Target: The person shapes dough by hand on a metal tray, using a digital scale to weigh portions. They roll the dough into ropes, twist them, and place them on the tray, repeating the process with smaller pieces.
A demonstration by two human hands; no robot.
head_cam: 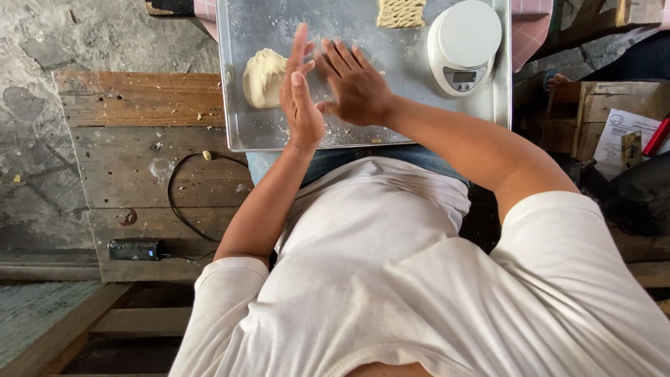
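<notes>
Wooden pallet boards (139, 139) lie at the left, with a small black box (137, 249) and its looped cable on them. Next comes the metal tray (241, 84) — a pale lump of dough (263, 78) rests on it, just beside the left hand (300, 94). That hand and the right hand (356, 87) are flat, fingers straight, palms pressed together; whether anything lies between them cannot be told. Farther right sits a white kitchen scale (463, 43), beside twisted dough pieces (400, 12).

Dough lump (264, 78) left, scale (463, 43) right, on tray (363, 28).
</notes>
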